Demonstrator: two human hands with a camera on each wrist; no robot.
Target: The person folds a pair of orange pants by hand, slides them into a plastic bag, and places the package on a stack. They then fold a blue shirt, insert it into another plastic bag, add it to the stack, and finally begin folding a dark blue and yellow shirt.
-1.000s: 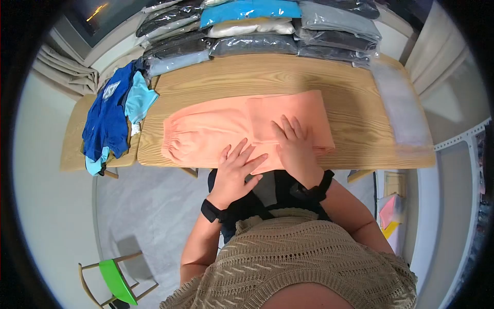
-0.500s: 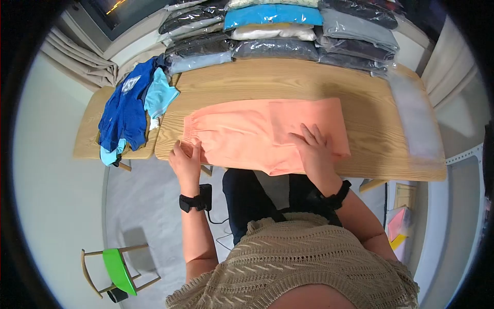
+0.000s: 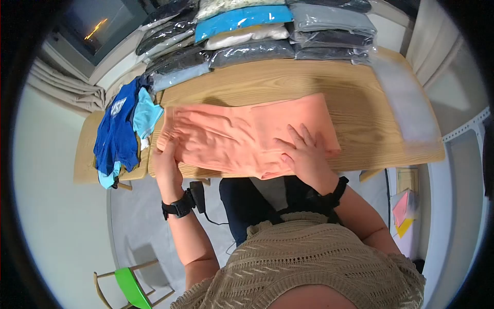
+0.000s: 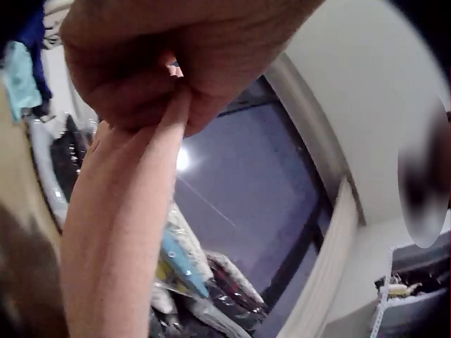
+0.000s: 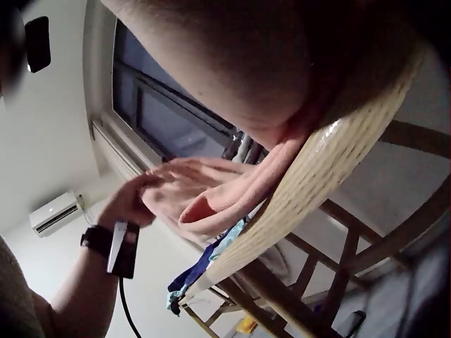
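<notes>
Head view: peach garment [image 3: 242,135] lies left-to-right; left hand [image 3: 163,155] pinches its left end, right hand [image 3: 304,155] presses flat.

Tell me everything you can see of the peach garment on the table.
The peach garment is soft fabric, spread lengthwise across the wooden table and wrinkled toward its left end. The left hand pinches that end, holding it just off the tabletop; the right hand lies flat on its right part. Its near edge reaches the table's front edge.
</notes>
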